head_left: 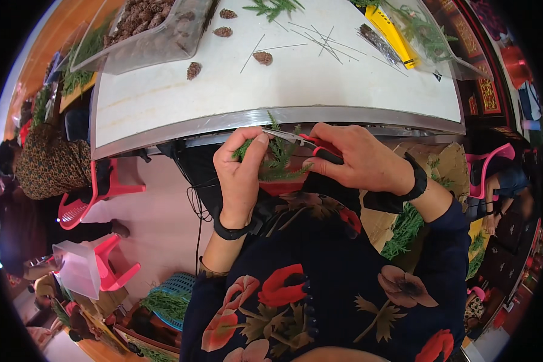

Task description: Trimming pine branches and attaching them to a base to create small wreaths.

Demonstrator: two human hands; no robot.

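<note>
My left hand [238, 175] pinches a green artificial pine sprig [279, 158] between thumb and fingertips, just off the near edge of the white table [332, 84]. Wrapped in my right hand [371, 160] are pliers [327, 152] with red and black handles. Their metal jaws reach left to my left fingertips and meet the sprig there; whether they bite on a wire is too small to tell. Needles of the sprig hang below the jaws. Thin dark wires [323, 45] lie crossed on the tabletop, with a loose pine cone [262, 58] near them.
A clear bin of pine cones [140, 23] stands at the far left. At the far right are a yellow tool or packet [389, 33] and a clear tray [464, 67] with greenery. A cardboard box of sprigs [407, 229] is beside my right arm. Other people sit around on pink chairs [117, 192].
</note>
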